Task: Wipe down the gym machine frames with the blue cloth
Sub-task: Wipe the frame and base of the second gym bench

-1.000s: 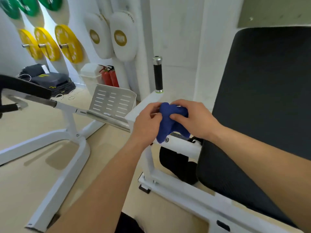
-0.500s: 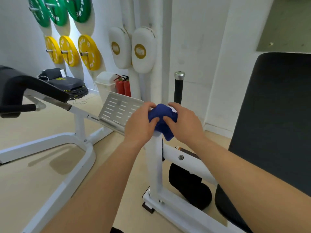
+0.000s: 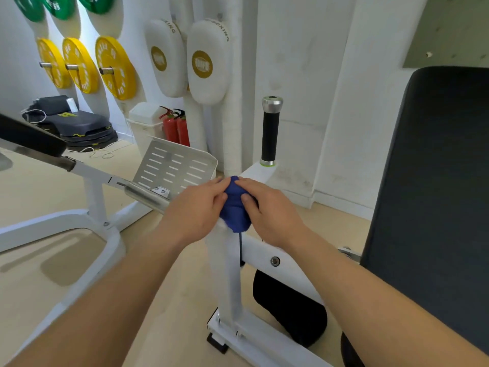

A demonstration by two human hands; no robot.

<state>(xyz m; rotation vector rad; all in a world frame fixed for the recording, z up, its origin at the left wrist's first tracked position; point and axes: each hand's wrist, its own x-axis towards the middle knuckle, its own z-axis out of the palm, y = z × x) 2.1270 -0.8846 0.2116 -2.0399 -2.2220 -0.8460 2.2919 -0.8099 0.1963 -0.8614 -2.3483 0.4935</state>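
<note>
At frame centre, the left hand [image 3: 195,207] and right hand [image 3: 270,213] both grip the one cloth [image 3: 235,207], bunched atop the white post [image 3: 225,260]; wiping appears under way, next probably a downward stroke; upper left: three yellow plates [image 3: 116,67], two pads [image 3: 203,62].

Gym: weight plates [image 3: 115,67], boxing pads [image 3: 202,63]

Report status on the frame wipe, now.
Left grip and right grip both hold blue cloth. Cloth bunched atop white frame post. Black handle stands beyond, apart. Nothing seen blocking.
</note>
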